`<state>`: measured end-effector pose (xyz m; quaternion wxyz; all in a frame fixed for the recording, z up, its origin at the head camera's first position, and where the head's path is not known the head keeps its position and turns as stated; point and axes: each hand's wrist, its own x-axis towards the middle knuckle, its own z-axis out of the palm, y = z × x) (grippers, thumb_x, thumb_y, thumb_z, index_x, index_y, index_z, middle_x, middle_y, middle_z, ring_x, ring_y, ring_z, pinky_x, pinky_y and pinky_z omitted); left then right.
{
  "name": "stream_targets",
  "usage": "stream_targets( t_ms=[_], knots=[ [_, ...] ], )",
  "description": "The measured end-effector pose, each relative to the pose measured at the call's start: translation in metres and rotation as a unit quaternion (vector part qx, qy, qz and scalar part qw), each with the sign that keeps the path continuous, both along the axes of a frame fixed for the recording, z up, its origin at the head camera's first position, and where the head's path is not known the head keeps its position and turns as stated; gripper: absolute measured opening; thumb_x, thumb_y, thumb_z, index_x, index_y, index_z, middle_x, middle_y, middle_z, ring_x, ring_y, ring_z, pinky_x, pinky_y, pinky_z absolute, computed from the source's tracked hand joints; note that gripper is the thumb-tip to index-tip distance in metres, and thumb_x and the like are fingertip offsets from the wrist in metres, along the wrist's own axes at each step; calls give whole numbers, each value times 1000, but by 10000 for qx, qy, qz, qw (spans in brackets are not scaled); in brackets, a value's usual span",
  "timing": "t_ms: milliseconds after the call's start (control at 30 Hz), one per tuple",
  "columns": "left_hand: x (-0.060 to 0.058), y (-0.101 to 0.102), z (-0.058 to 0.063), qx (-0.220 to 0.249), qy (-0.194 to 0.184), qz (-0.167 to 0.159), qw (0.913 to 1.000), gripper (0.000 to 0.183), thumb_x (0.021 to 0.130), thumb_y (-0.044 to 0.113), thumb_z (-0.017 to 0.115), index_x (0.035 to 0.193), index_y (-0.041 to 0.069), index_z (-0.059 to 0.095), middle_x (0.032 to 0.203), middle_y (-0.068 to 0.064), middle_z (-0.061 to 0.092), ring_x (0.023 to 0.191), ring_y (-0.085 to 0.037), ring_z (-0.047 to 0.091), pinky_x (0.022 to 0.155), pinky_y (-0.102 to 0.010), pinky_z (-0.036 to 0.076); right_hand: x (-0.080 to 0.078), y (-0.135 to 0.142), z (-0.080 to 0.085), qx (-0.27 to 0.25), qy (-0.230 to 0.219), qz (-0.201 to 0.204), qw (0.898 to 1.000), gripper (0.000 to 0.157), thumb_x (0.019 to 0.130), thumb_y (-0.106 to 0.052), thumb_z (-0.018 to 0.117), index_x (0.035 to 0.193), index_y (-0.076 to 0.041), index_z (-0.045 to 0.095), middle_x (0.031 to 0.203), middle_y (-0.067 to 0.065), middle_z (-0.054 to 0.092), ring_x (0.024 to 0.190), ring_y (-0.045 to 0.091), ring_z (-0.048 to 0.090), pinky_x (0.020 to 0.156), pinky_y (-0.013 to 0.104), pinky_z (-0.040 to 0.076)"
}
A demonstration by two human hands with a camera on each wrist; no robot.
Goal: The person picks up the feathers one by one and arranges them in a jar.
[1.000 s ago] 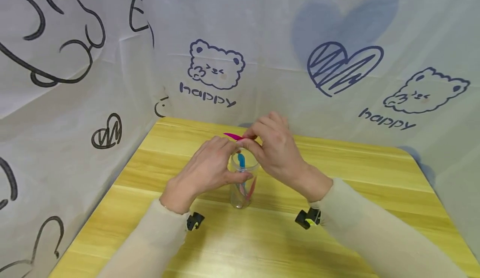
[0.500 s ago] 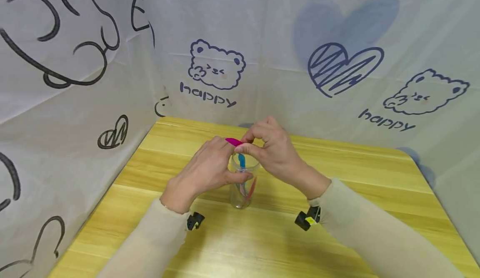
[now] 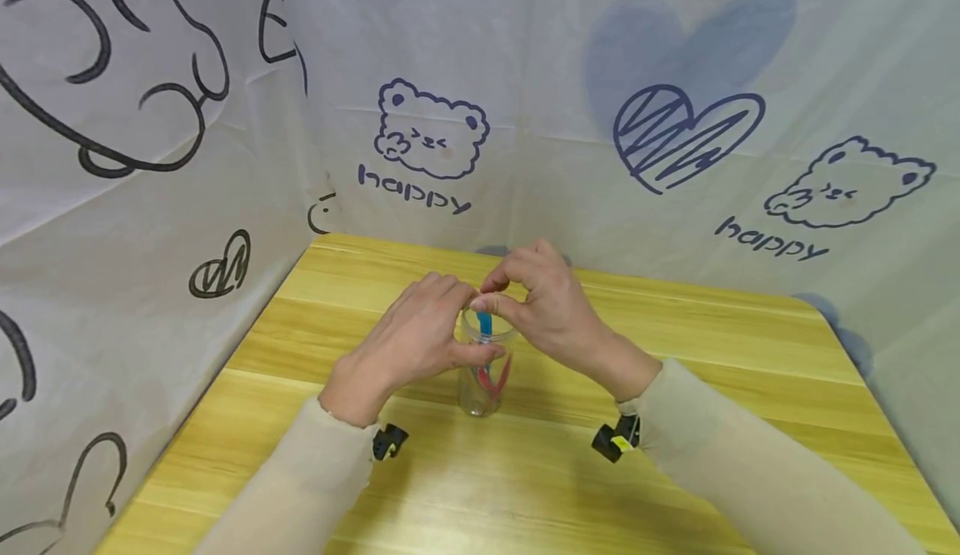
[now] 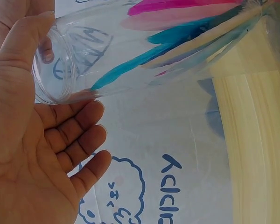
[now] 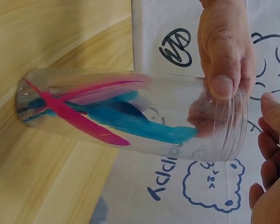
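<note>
A clear plastic jar stands upright on the table, its mouth uncapped. My left hand grips it just below the threaded rim, thumb on the near side; the other fingers stretch past it in the left wrist view. Inside are feathers: a bright magenta feather leans across the others, beside a pink feather and a long blue feather reaching toward the mouth. Close over the jar's mouth is my right hand, fingers loosely bent, thumb and index finger near each other with no feather between them.
The yellow wood-grain table extends around the jar. White cloth with drawn bears and hearts hangs behind the table and along its left side. A small black camera sits at the right wrist, another at the left.
The magenta feather, earlier pinched by my right hand above the jar's mouth, has gone down inside and been let go. My left hand keeps its hold on the jar.
</note>
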<state>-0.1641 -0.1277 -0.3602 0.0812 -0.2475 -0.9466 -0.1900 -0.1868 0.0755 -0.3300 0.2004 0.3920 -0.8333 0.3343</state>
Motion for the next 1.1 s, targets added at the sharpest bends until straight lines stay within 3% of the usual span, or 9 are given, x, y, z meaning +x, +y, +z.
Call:
stream_targets(
  t_ms=[133,233,433,600,867,1100],
  knots=[
    [0,0,0,4,37,-18,10000,63,89,62,77,127,12,71,119,0,69,110,-21,58,102,-43,50,-1,1,-2,-19,195,17,9998,17,82,-20,89,87,-12,76,87,-2,73,84,21,47,77,34,35],
    [0,-1,-1,-9,64,-12,10000,62,89,62,77,125,12,71,118,0,69,110,-22,58,101,-43,50,-1,2,-4,86,593,-30,9982,18,82,-22,89,88,-12,75,87,-1,73,83,22,47,76,35,35],
    [1,-1,-1,10,92,-5,10000,60,88,61,78,122,12,72,119,-1,69,111,-23,59,102,-42,51,-3,5,-7,366,1562,-270,9867,23,85,-28,88,89,-11,74,88,3,71,84,25,49,76,41,36],
    [1,-1,0,13,75,19,10000,62,88,62,78,122,11,71,119,-1,69,112,-23,60,103,-44,50,-5,15,-8,458,1832,-523,9806,24,86,-30,87,90,-10,73,88,4,69,87,28,51,78,45,37],
    [1,1,1,-56,-15,51,10000,67,86,64,79,124,9,69,120,-3,69,116,-24,60,108,-46,49,-12,55,-19,486,1572,-1236,9786,23,87,-25,87,90,-6,74,87,9,69,88,32,52,77,47,38],
    [2,2,1,-15,-79,95,9999,69,86,64,79,127,9,68,124,-3,68,121,-25,59,113,-46,46,-6,108,-49,973,498,-1997,9737,16,92,-20,83,94,-5,76,92,9,72,90,32,54,81,48,41]
  ],
)
